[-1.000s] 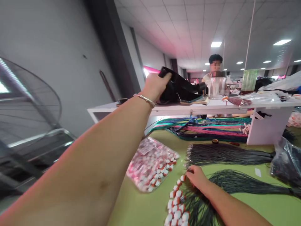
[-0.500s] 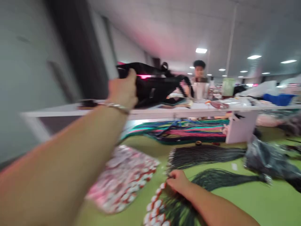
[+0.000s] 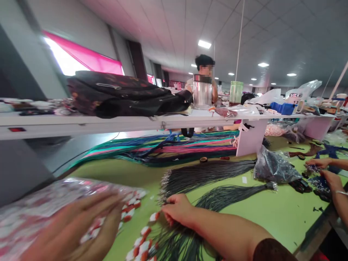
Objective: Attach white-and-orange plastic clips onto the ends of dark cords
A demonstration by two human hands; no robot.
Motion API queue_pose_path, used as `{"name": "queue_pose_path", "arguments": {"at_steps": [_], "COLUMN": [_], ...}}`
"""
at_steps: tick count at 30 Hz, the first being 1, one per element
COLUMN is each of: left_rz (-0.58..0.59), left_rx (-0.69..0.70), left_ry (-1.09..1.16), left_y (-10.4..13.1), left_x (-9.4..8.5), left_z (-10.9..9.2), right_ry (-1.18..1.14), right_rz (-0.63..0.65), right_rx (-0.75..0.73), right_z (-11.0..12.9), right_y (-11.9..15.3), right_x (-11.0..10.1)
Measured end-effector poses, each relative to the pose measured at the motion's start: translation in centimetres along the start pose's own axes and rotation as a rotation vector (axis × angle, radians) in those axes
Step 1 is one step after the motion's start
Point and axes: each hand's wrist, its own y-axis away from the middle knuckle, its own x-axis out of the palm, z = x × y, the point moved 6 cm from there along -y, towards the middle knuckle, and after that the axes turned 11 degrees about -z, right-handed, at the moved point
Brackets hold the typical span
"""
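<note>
My left hand [image 3: 78, 228] is open, its fingers stretched out and slightly blurred, above a clear plastic bag [image 3: 54, 195] of white and red pieces at the lower left. My right hand [image 3: 178, 210] is closed, with its fingertips pinched at the upper end of a bundle of dark cords [image 3: 174, 244]. White-and-orange pieces [image 3: 141, 246] hang or lie along that bundle's left side. Just beyond my right hand, another dark cord bundle [image 3: 209, 175] with metallic ends lies on the green tabletop [image 3: 274, 217]. A further bundle [image 3: 231, 197] stretches to the right.
A black bag [image 3: 130, 96] rests on the white shelf [image 3: 130, 125], near a metal cup [image 3: 202, 92]. Coloured cords [image 3: 163, 145] run beneath. A dark-filled plastic bag [image 3: 274, 168] lies right. Another person's hands [image 3: 330, 177] work at the right edge; a person [image 3: 203, 67] is behind the shelf.
My left hand has let go of the black bag on the shelf and come down to the lower left. My right hand stays at the cords. The view has turned right.
</note>
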Motion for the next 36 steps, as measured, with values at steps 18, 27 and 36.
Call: {"name": "queue_pose_path", "arguments": {"at_steps": [18,27,36], "left_rz": [0.397,0.861,0.654], "left_rx": [-0.650,-0.471,-0.184], "left_ry": [0.242,0.215,-0.293], "left_y": [12.1,13.9,10.1], "left_x": [6.7,7.6,4.6], "left_z": [10.0,6.9,9.5], "right_ry": [0.006,0.145,-0.002], "right_rz": [0.025,-0.160,-0.056], "right_rx": [-0.034,-0.281,-0.067], "right_z": [-1.1,0.4,-0.4], "right_y": [-0.3,-0.7,0.3], "right_x": [-0.3,-1.6,0.6]}}
